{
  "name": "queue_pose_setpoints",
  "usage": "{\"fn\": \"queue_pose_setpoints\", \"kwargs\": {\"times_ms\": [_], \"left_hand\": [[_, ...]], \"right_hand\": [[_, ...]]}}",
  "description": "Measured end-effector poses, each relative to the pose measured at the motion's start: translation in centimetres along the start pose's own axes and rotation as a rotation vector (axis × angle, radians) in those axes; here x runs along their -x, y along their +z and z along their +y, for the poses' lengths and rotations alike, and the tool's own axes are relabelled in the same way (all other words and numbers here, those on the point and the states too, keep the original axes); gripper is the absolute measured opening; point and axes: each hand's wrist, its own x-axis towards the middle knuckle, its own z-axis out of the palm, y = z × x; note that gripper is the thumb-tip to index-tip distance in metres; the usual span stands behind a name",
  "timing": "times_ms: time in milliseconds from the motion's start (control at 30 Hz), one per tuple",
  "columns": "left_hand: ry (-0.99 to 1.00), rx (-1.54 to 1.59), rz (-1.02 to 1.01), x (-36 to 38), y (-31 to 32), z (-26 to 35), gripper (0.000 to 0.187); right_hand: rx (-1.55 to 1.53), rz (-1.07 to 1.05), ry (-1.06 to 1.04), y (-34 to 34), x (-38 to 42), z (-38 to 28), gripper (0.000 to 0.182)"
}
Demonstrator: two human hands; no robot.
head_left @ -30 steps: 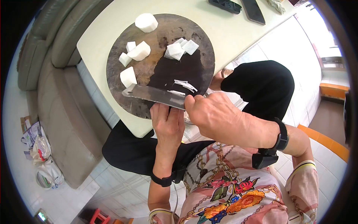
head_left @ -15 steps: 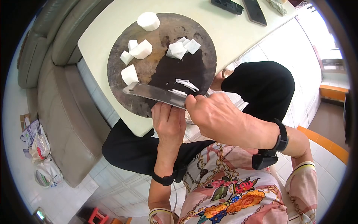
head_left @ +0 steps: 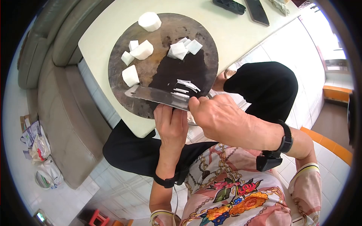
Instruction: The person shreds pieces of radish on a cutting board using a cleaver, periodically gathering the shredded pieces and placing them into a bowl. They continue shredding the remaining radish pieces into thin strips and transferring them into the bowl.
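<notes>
Steel cleaver (head_left: 156, 95) lies across near edge of board (head_left: 128, 100), long axis running left-right in frame. Your right hand (head_left: 222, 118) grips its handle. Left hand (head_left: 170, 122) sits curled just below blade; what it holds, cannot tell. Strips (head_left: 185, 86) just above blade, chunks (head_left: 136, 56) farther up-left.

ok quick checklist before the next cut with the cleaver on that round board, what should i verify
1. Grip on the cleaver: right hand is closed at its handle end. Ok.
2. Left hand sits right behind the blade; whether its fingertips are clear of the edge: cannot tell.
3. Piece being cut: hidden behind the blade. Cannot tell.
4. Thin slices lie close in front of the blade, crowding it. Not ok.
5. White chunks wait at the far side of the round board, out of the way. Ok.
6. Board overhangs the table edge near the hands. Not ok.
</notes>
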Motion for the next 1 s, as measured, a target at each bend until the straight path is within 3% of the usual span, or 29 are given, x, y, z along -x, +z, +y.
{"fn": "queue_pose_setpoints", "kwargs": {"times_ms": [100,300,467,767,1000], "left_hand": [[0.023,-0.029,-0.009,0.0,-0.3,0.2,0.024],[0.004,-0.006,-0.050,0.4,-0.3,0.1,0.024],[0.008,-0.018,-0.049,0.2,-0.5,0.2,0.027],[0.037,0.016,-0.058,0.9,-0.3,-0.3,0.027],[0.047,0.001,-0.053,0.8,-0.3,-0.3,0.027]], "right_hand": [[-0.051,0.061,-0.027,0.2,-0.1,0.1,0.024],[0.017,-0.072,0.060,-1.0,1.1,-0.8,0.025],[0.010,0.050,-0.018,0.0,0.0,-0.7,0.026],[0.021,-0.031,0.048,-0.7,1.1,-0.9,0.025],[-0.027,0.044,-0.011,0.3,0.1,-0.4,0.023]]}}
